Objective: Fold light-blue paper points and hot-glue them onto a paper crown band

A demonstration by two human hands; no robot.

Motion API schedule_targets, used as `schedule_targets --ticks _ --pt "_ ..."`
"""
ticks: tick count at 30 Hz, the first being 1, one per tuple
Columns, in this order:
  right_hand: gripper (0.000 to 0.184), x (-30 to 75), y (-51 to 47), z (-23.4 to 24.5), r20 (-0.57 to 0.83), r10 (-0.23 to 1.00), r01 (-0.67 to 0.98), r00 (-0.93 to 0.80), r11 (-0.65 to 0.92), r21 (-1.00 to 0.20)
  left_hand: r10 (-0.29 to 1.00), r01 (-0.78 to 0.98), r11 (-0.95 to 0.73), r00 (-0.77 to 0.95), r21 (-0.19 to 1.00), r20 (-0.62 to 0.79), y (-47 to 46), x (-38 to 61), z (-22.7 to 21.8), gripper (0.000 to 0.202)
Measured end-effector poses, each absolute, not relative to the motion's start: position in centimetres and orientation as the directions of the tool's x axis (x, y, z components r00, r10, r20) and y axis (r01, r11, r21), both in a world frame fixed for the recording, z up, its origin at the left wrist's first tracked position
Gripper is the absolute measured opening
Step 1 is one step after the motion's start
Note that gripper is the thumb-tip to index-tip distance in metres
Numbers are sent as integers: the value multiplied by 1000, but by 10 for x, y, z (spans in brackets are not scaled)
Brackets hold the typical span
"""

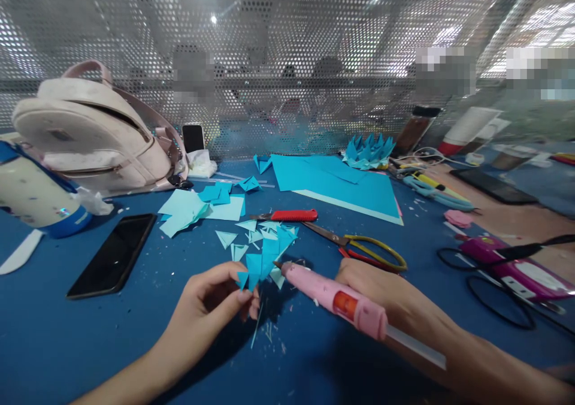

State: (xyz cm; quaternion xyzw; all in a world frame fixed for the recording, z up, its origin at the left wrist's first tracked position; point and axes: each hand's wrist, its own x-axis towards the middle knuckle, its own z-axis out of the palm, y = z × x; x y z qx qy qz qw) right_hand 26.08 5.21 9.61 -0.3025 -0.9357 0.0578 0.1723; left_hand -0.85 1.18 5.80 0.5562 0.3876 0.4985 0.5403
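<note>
My left hand (220,300) pinches a folded blue paper piece (254,265) between thumb and fingers, a little above the table. In my right hand (372,285) is a pink hot glue gun (323,288), its nozzle close to the right side of the folded paper; I cannot tell whether they touch. A clear glue stick (417,348) sticks out of its back end. Behind the folded piece lie several small pale-blue paper triangles (226,239). Beyond these are a red-handled cutter (294,215) and scissors (372,252) with yellow and red handles.
Blue paper sheets (332,183) and a spiky folded-paper piece (369,151) lie at the back. Left are loose paper squares (184,210), a phone (112,255), a bottle (40,195) and a backpack (94,135). Right are pliers (435,192) and a purple corded device (516,267).
</note>
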Motion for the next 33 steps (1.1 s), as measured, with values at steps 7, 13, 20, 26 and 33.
schedule_targets --ticks 7,13,20,26,33 --pt "20 259 50 104 252 601 516 -759 791 -329 968 -105 -125 205 987 145 10 -10 57 18" --pt "15 263 52 78 181 680 635 -711 731 -250 967 -108 -129 206 986 150 11 -9 57 17" --pt "17 262 49 94 99 679 599 -727 699 -391 967 -111 -131 205 985 151 10 -10 58 17" --pt "17 258 47 104 18 734 650 -679 613 -450 969 -94 -132 199 987 148 10 -10 57 16" --pt "16 264 47 104 123 702 617 -702 685 -388 971 -100 -120 195 988 138 10 -10 59 17"
